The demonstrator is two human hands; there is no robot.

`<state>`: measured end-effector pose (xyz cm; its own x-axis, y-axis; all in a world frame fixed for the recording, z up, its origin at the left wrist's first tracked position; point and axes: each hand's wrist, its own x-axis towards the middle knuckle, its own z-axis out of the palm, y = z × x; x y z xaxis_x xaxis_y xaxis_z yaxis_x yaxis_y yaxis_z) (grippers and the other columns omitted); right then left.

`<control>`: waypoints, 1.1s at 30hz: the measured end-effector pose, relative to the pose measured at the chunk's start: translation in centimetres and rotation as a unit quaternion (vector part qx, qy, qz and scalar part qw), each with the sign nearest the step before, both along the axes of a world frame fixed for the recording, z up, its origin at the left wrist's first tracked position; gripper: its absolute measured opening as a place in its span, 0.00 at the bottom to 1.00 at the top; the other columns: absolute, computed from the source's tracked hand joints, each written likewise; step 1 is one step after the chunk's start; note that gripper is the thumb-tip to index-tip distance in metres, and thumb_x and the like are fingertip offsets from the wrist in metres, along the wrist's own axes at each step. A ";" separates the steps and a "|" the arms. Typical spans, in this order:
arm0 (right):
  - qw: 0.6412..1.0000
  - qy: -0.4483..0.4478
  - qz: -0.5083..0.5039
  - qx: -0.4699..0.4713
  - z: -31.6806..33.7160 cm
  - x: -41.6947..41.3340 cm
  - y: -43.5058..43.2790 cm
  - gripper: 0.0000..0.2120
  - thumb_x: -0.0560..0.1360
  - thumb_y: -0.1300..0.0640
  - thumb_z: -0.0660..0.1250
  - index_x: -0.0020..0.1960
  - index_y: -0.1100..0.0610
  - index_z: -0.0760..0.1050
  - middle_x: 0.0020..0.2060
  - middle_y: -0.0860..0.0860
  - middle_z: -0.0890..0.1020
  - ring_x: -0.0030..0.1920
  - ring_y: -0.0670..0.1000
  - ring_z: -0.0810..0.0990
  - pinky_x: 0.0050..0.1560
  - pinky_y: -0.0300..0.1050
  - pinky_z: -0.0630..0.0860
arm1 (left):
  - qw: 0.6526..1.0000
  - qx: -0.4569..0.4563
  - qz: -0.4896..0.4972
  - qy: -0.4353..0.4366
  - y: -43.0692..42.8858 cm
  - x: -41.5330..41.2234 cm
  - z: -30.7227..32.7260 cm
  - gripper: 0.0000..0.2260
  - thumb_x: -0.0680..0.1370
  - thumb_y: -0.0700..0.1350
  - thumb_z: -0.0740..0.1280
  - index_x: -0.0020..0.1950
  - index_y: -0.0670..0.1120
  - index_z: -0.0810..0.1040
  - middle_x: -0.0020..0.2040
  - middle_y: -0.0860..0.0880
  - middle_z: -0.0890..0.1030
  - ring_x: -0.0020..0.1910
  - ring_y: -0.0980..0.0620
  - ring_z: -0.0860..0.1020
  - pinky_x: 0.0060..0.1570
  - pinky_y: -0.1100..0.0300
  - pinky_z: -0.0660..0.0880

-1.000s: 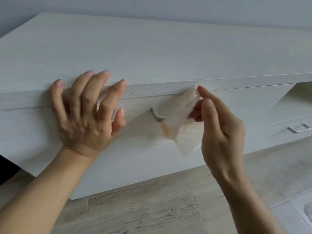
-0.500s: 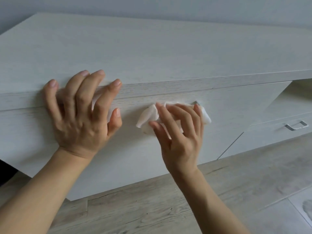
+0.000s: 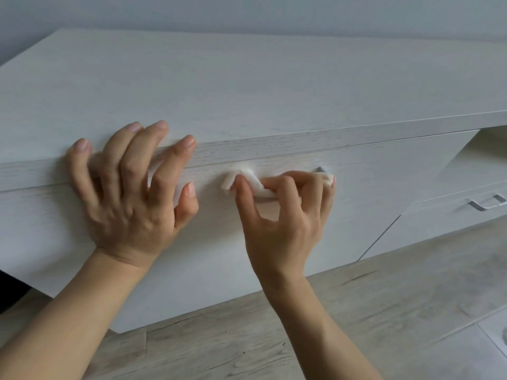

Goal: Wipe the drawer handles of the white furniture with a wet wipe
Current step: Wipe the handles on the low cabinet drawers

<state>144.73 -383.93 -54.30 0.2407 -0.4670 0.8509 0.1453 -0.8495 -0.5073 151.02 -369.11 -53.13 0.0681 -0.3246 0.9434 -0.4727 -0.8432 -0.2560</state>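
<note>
Head view: wet wipe wrapped over the handle, wiping under way.

Has gone within 1 second from pinching the wet wipe (image 3: 247, 180) loose off the right end of the handle (image 3: 320, 169) to bunching it along the bar. Grips wipe and bar together with the right hand (image 3: 282, 218), fingers curled over and thumb beneath, hiding all but the handle's right corner. Judged as handle 1 mid-wipe. Braces with the left hand (image 3: 129, 193), fingers spread flat, left of the handle on the drawer front (image 3: 384, 193). Leaves handle 2 (image 3: 487, 203), far right of the handle and lower, untouched. Shows both drawers shut, contents hidden.
</note>
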 end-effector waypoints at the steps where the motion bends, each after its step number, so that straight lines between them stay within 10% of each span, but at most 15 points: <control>1: 1.000 0.000 0.020 -0.016 -0.3 -0.4 -0.4 0.15 0.74 0.45 0.70 0.40 0.57 0.80 0.39 0.54 0.78 0.43 0.57 0.78 0.58 0.66 0.71 | 1.000 0.001 0.006 -0.005 0.0 0.0 0.0 0.17 0.84 0.51 0.51 0.71 0.48 0.65 0.65 0.42 0.71 0.68 0.44 0.65 0.71 0.45 0.55; 12: 0.995 -0.029 0.059 -0.076 -2.3 -0.3 -1.3 0.11 0.79 0.49 0.64 0.53 0.56 0.75 0.50 0.52 0.76 0.56 0.54 0.75 0.58 0.69 0.69 | 1.000 0.000 -0.005 0.000 0.0 0.0 -0.1 0.17 0.83 0.51 0.52 0.71 0.48 0.65 0.64 0.42 0.71 0.67 0.44 0.66 0.73 0.47 0.53; 17: 0.999 -0.037 -0.030 -0.001 -0.8 0.8 0.2 0.15 0.73 0.47 0.71 0.37 0.59 0.78 0.37 0.54 0.78 0.47 0.53 0.75 0.61 0.68 0.68 | 1.000 -0.007 -0.017 0.017 0.0 -0.1 0.0 0.17 0.84 0.51 0.51 0.71 0.47 0.65 0.65 0.42 0.71 0.68 0.44 0.65 0.61 0.36 0.66; 20: 0.998 -0.029 -0.012 -0.053 -1.8 0.1 -0.2 0.10 0.75 0.49 0.69 0.45 0.57 0.77 0.40 0.54 0.80 0.51 0.53 0.76 0.64 0.68 0.65 | 0.999 -0.004 -0.029 0.032 0.1 -0.2 0.1 0.17 0.84 0.51 0.51 0.71 0.47 0.65 0.64 0.42 0.71 0.68 0.43 0.65 0.53 0.29 0.72; 33: 0.995 -0.037 -0.065 -0.068 -1.1 1.9 -1.0 0.21 0.74 0.43 0.68 0.31 0.58 0.74 0.29 0.52 0.75 0.42 0.52 0.71 0.66 0.64 0.64 | 0.997 0.005 -0.060 0.053 0.4 0.0 0.0 0.17 0.84 0.50 0.52 0.72 0.47 0.64 0.65 0.40 0.69 0.67 0.41 0.64 0.47 0.25 0.72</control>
<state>146.65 -384.93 -55.45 0.1195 -0.3695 0.9215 0.0616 -0.9236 -0.3783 151.06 -368.67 -53.11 0.1279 -0.3461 0.9294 -0.5942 -0.7771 -0.2076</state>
